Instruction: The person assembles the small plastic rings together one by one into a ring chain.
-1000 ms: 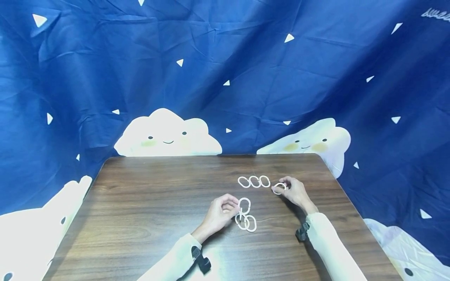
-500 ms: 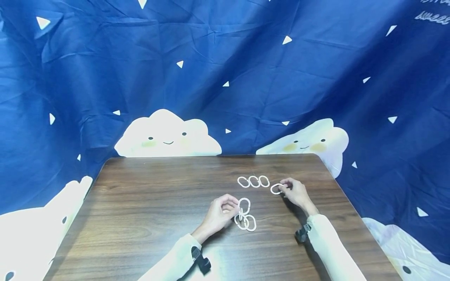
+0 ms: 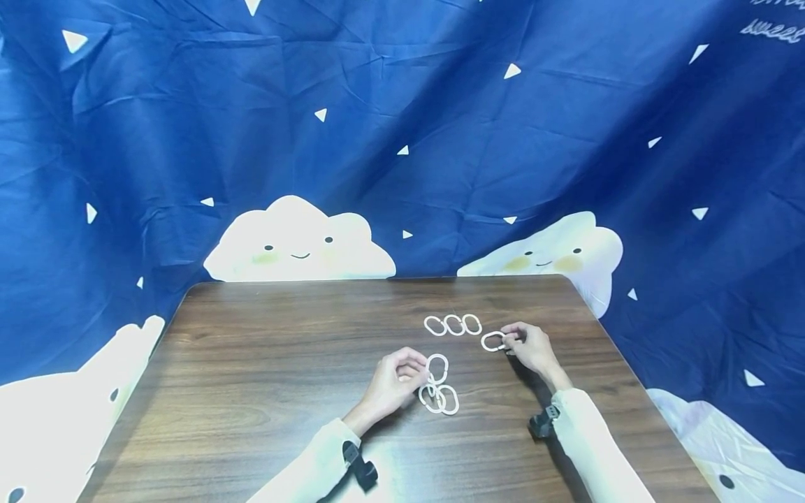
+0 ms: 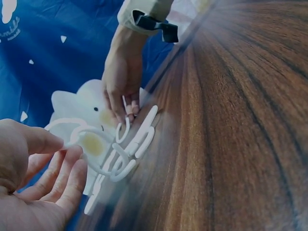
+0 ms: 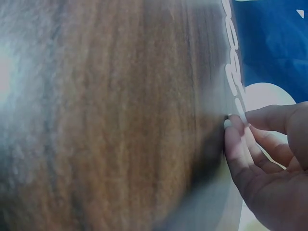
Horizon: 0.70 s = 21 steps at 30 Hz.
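Several white oval plastic links lie about my hands. My left hand (image 3: 395,383) pinches the edge of a white link (image 3: 446,363) between thumb and fingertips, at the top of a small cluster. Below it, two overlapping links (image 3: 458,402) lie on the wooden table (image 3: 283,363); the left wrist view shows the pinched link (image 4: 101,169) hanging against others. My right hand (image 3: 531,347) pinches a separate oval link (image 3: 483,343) by its right end, low over the table. In the right wrist view, fingers partly hide this link (image 5: 239,109).
Behind the hands, three white links (image 3: 445,327) lie in a touching row. The table's far edge (image 3: 327,280) runs beyond them, in front of a blue curtain (image 3: 352,154) with white clouds and triangles. Black straps (image 3: 358,464) sit on both wrists.
The link at my right hand has shifted left and turned, from between the spread fingers to being pinched at its right end. The left hand stays in place.
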### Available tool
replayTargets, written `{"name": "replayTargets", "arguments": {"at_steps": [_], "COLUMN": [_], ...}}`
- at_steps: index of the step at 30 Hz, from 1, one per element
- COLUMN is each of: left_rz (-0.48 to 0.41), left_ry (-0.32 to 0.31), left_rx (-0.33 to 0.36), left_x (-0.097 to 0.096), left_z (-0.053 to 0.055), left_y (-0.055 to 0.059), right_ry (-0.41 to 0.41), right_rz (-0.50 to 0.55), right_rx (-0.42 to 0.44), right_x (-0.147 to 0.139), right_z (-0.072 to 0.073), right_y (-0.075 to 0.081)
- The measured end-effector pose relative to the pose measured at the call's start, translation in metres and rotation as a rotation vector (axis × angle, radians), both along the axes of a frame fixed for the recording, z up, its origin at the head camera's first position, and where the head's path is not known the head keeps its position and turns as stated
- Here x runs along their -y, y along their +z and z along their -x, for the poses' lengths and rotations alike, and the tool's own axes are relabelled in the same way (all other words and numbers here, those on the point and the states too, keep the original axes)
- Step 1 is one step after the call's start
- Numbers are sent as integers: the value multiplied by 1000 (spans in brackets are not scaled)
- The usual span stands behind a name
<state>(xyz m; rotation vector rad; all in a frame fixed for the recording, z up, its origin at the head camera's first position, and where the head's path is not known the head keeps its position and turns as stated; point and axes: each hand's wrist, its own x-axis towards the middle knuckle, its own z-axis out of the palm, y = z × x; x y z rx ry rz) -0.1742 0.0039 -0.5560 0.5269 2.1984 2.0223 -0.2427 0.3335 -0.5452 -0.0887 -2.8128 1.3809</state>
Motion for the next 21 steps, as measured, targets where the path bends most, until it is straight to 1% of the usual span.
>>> {"name": "replayTargets", "arguments": {"at_steps": [6,16,21], "left_rz": [1,-2,-9], "left_ry": [-3,1,10], "left_rx": [-5,-12,-16], "left_x": [-2,-3,-3], "left_z": [2,1,1], "left_y": [0,1,1], "right_ry": [34,86,122], "right_rz": [31,63,84], "right_rx": [2,6,-21], "right_x": [2,8,13], "right_z": [-5,-17,-23], "right_y": [4,6,9]}}
